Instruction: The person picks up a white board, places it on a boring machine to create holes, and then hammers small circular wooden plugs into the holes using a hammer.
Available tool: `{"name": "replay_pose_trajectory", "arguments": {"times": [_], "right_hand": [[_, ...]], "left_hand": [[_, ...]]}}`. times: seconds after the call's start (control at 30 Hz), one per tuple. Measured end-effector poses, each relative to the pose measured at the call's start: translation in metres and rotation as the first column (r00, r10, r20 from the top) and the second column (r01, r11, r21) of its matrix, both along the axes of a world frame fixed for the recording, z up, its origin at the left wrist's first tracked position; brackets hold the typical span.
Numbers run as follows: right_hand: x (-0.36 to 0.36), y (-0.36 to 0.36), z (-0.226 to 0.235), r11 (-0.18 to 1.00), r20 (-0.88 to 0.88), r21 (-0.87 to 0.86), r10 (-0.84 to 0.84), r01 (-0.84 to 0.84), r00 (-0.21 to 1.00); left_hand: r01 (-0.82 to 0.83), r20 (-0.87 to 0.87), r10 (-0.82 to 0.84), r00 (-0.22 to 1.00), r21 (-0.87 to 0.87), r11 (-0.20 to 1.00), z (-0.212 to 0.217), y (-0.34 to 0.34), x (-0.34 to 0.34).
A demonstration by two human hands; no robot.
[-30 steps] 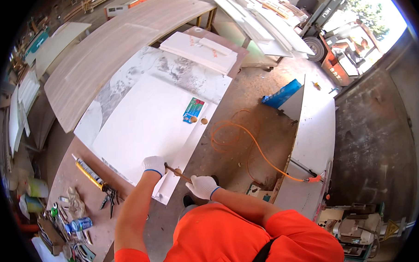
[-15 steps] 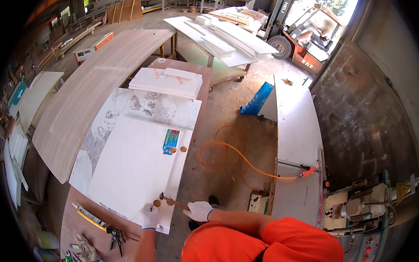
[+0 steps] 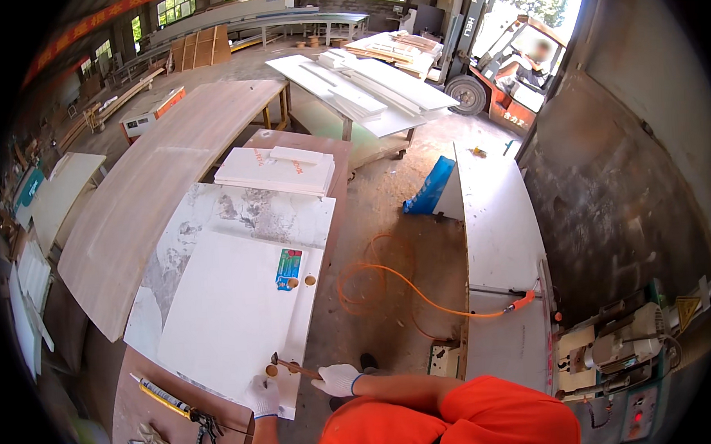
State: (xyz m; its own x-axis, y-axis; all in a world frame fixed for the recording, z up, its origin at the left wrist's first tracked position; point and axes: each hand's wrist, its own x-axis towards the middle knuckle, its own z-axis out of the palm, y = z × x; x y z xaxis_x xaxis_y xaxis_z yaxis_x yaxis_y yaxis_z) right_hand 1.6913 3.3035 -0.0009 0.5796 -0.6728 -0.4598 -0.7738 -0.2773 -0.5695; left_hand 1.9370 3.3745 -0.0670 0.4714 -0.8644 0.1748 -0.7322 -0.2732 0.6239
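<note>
My right hand (image 3: 339,381), in a white knit glove, is closed round the wooden handle of a hammer (image 3: 299,369). The hammer's dark head is above the near end of a white panel (image 3: 217,305), beside its round holes. My left hand (image 3: 263,396), gloved too, rests at the panel's near edge next to a hole (image 3: 271,370). Its fingers are bent together, and anything between them is too small to make out. Farther up the panel lies a blue, red and green packet (image 3: 289,269) beside two more round holes (image 3: 310,281).
A caulking gun (image 3: 178,408) lies on the brown table left of my hands. Stacked white boards (image 3: 275,171) sit at the table's far end. An orange air hose (image 3: 404,277) coils on the floor to the right, near a white bench (image 3: 501,240). A person sits in a forklift (image 3: 515,79) beyond.
The view has tilted up, so the scene sits lower in the picture. Both hands stay near the same holes, with the hammer still in my right hand.
</note>
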Motion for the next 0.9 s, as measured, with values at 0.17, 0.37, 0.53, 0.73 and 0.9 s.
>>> {"name": "replay_pose_trajectory", "arguments": {"times": [0.17,0.37,0.53,0.73,0.9], "right_hand": [[-0.004,-0.002,0.001,1.0,0.022,-0.002,0.007,-0.007,1.0],[-0.01,-0.001,0.0,1.0,0.018,0.011,0.002,-0.002,1.0],[-0.018,0.002,-0.002,0.998,0.064,0.046,-0.05,0.047,0.997],[-0.024,0.008,-0.014,0.995,0.089,0.046,-0.09,0.086,0.992],[-0.022,0.009,-0.016,0.997,0.113,0.031,-0.078,0.075,0.991]], "left_hand": [[-0.006,0.02,0.006,1.0,-0.012,1.0,-0.009,0.001,0.004],[-0.009,0.041,0.012,0.999,-0.063,0.998,-0.001,0.002,-0.003],[-0.013,0.048,0.014,0.999,-0.033,0.999,0.002,0.005,-0.005],[-0.025,0.057,0.028,0.998,-0.053,0.998,0.007,0.009,-0.008],[-0.031,0.068,0.034,0.997,-0.037,0.999,0.011,0.01,-0.007]]}}
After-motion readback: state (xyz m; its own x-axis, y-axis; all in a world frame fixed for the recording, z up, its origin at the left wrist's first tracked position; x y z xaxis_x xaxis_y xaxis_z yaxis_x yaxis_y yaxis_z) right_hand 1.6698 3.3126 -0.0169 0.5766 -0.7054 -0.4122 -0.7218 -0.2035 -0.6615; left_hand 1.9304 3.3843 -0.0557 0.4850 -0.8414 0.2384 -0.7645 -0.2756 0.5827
